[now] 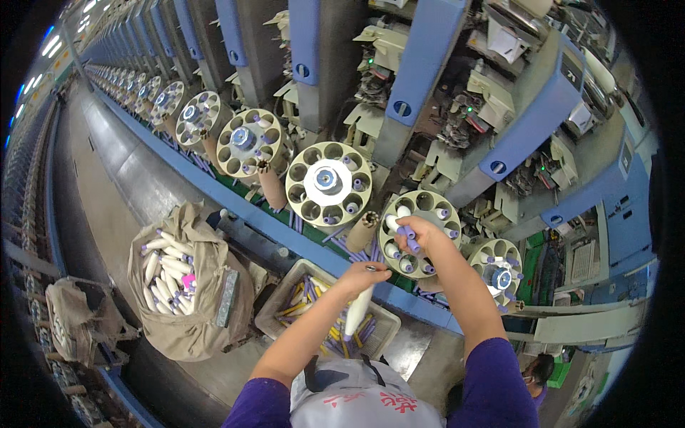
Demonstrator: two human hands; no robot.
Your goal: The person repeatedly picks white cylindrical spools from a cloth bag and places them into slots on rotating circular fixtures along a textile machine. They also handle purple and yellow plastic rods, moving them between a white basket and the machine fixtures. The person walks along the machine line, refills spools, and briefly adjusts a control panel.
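Note:
My left hand (pixel 362 277) is closed round the upper end of a white yarn bobbin (pixel 358 312), which hangs down with its purple tube end lowest. A small dark thing shows at that hand's fingertips, too small to name. Over a round cream bobbin magazine (pixel 451 251), my right hand (pixel 421 234) grips yarn bobbins whose purple tube ends (pixel 410 239) stick out beside the fingers. More white bobbins sit in that magazine's pockets. Beneath my left hand is a pale plastic crate (pixel 389 335) with purple and yellow tubes in it.
A cloth sack (pixel 232 314) full of white bobbins stands at the left. Further round magazines (pixel 328 184) line a blue rail (pixel 250 208), with brown cones (pixel 362 232) between them. Blue machine columns (pixel 428 57) rise behind. Another person (pixel 539 371) is at the lower right.

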